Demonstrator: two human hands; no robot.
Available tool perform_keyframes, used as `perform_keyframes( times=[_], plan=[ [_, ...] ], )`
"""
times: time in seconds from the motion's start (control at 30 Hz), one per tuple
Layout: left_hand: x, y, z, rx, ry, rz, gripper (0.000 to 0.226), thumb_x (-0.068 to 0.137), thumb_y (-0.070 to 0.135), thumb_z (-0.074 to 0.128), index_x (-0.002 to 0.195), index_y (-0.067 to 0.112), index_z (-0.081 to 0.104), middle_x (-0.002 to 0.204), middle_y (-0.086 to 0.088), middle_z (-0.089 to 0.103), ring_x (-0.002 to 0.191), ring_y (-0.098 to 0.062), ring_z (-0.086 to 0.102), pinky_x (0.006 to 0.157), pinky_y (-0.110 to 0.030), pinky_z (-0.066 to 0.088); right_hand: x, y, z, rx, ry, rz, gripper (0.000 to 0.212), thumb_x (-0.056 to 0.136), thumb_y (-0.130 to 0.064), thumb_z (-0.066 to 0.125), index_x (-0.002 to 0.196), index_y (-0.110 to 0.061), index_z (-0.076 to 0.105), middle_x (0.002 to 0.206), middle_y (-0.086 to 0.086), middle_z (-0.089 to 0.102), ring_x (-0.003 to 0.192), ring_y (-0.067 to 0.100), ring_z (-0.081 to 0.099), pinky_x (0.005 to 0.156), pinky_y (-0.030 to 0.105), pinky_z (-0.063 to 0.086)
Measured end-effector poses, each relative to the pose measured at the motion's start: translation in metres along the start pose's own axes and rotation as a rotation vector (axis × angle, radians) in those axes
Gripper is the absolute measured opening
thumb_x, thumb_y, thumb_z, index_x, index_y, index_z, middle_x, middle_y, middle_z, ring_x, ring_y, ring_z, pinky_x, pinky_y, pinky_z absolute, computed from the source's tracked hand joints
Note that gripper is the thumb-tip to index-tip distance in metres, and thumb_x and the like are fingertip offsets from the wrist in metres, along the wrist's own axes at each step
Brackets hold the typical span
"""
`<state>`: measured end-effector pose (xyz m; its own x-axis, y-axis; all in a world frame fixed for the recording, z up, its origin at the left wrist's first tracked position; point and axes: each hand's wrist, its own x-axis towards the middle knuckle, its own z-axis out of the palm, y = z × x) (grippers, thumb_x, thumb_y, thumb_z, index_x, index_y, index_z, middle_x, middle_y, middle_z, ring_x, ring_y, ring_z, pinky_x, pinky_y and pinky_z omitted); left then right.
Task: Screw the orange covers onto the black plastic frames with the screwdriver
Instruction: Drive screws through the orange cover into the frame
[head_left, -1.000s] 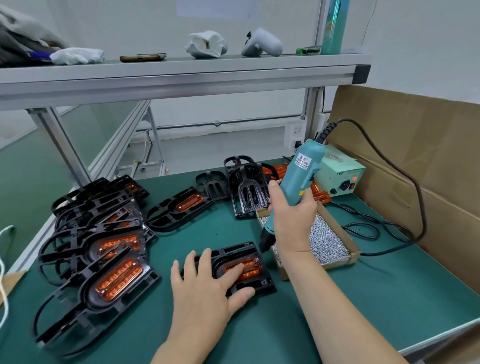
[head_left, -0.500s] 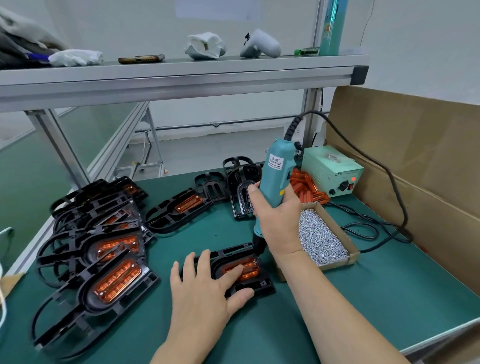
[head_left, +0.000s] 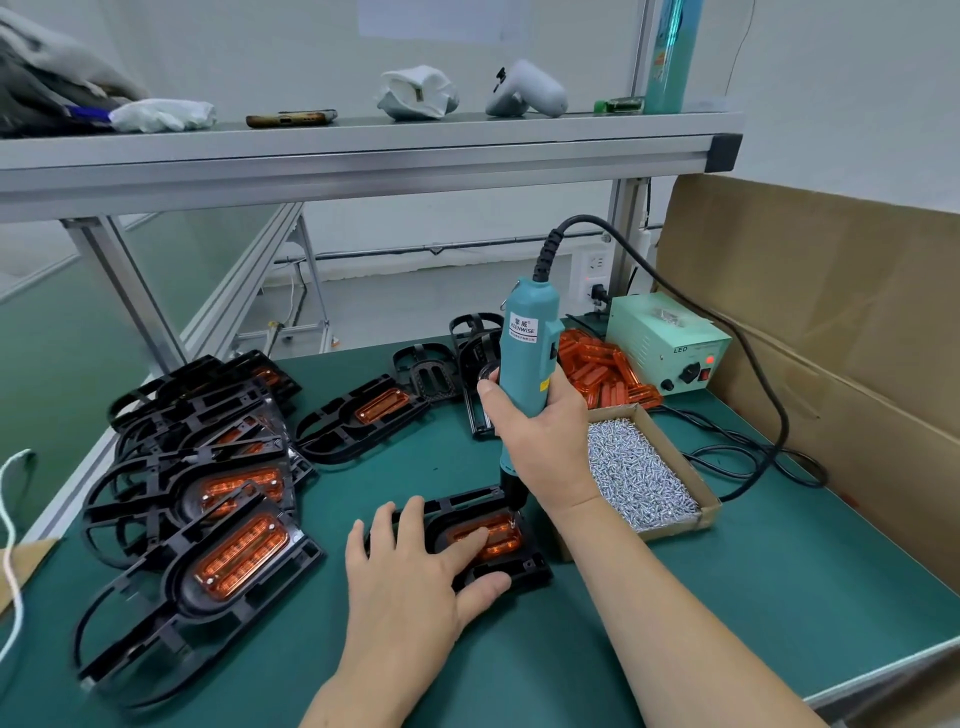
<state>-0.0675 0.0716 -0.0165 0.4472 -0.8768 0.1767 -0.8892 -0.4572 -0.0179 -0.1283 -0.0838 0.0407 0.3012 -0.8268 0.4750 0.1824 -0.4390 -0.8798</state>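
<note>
- Head view: the left hand (head_left: 410, 577) lies flat with fingers spread across the black frame (head_left: 525, 571) at the near middle of the green bench (head_left: 727, 597); its fingertips press the orange cover (head_left: 501, 536) into its recess, presumably so that neither part turns under the driver
- The right hand (head_left: 545, 441) is wrapped around the barrel of the electric screwdriver (head_left: 527, 353), which stands upright with its bit set on the cover's far right corner; a vertical tool likely holds the screw square to its hole
- The box of screws (head_left: 670, 526) sits just right of the frame, within short reach of the tool hand
- Loose orange covers (head_left: 602, 374) are heaped behind the box, beside the power unit (head_left: 670, 343)
- Frames with covers fitted (head_left: 208, 493) are stacked at left, apart from the working piece, which suggests finished work is passed that way
</note>
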Motion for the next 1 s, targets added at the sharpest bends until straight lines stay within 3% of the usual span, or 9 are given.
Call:
perform_keyframes(
  times=[0.2, 0.3, 0.37, 0.43, 0.53, 0.7, 1.0],
  plan=[
    [0.0, -0.001, 0.002, -0.005, 0.02, 0.009, 0.063, 0.08, 0.081, 0.021, 0.111, 0.054, 0.069, 0.131, -0.015, 0.061, 0.122, -0.043, 0.053, 0.104, -0.061, 0.04, -0.002, 0.0, 0.002, -0.026, -0.033, -0.02, 0.022, 0.076, -0.047, 0.071, 0.087, -0.03, 0.063, 0.074, -0.015, 0.064, 0.071, 0.011, 0.061, 0.067, 0.037, 0.057],
    [0.0, -0.002, 0.003, 0.008, -0.013, 0.016, 0.07, 0.077, 0.085, 0.009, 0.121, 0.061, 0.059, 0.144, -0.011, 0.05, 0.135, -0.04, 0.041, 0.114, -0.057, 0.027, -0.004, 0.002, 0.004, -0.026, -0.047, -0.026, 0.022, 0.076, -0.047, 0.07, 0.085, -0.029, 0.061, 0.074, -0.014, 0.064, 0.071, 0.014, 0.062, 0.066, 0.036, 0.057],
    [0.0, -0.002, 0.002, 0.012, -0.008, 0.007, 0.067, 0.079, 0.083, 0.013, 0.115, 0.059, 0.064, 0.138, -0.012, 0.055, 0.129, -0.041, 0.048, 0.109, -0.059, 0.034, -0.006, 0.004, 0.005, -0.015, -0.063, -0.024, 0.024, 0.076, -0.047, 0.071, 0.086, -0.027, 0.061, 0.075, -0.008, 0.065, 0.073, 0.019, 0.063, 0.066, 0.039, 0.057],
    [0.0, -0.001, 0.0, -0.014, 0.005, -0.008, 0.062, 0.08, 0.081, 0.021, 0.108, 0.054, 0.07, 0.129, -0.015, 0.062, 0.121, -0.042, 0.055, 0.103, -0.061, 0.042, -0.007, 0.006, 0.006, -0.01, -0.087, -0.035, 0.021, 0.076, -0.048, 0.07, 0.084, -0.032, 0.059, 0.073, -0.013, 0.062, 0.069, 0.013, 0.061, 0.06, 0.028, 0.053],
    [0.0, -0.002, 0.004, -0.024, 0.008, -0.008, 0.067, 0.079, 0.083, 0.016, 0.114, 0.056, 0.066, 0.138, -0.014, 0.056, 0.129, -0.042, 0.048, 0.109, -0.059, 0.035, -0.009, 0.006, 0.01, -0.017, -0.101, -0.051, 0.018, 0.076, -0.047, 0.07, 0.079, -0.038, 0.055, 0.067, -0.02, 0.057, 0.063, 0.003, 0.054, 0.058, 0.017, 0.045],
    [0.001, -0.003, 0.009, -0.009, -0.073, -0.013, 0.084, 0.067, 0.088, -0.011, 0.135, 0.068, 0.035, 0.158, -0.003, 0.024, 0.145, -0.032, 0.016, 0.119, -0.05, 0.008, -0.007, 0.007, 0.006, 0.029, -0.072, -0.001, 0.023, 0.074, -0.046, 0.071, 0.082, -0.029, 0.059, 0.072, -0.006, 0.06, 0.066, 0.014, 0.056, 0.061, 0.03, 0.049],
    [0.004, -0.005, 0.011, -0.033, -0.101, -0.019, 0.078, 0.07, 0.09, -0.005, 0.138, 0.068, 0.028, 0.158, -0.001, 0.018, 0.144, -0.031, 0.009, 0.118, -0.051, 0.005, -0.012, -0.001, 0.0, 0.082, -0.051, -0.012, 0.02, 0.077, -0.043, 0.074, 0.079, -0.026, 0.063, 0.065, -0.011, 0.059, 0.063, 0.012, 0.057, 0.064, 0.031, 0.05]
  ],
)
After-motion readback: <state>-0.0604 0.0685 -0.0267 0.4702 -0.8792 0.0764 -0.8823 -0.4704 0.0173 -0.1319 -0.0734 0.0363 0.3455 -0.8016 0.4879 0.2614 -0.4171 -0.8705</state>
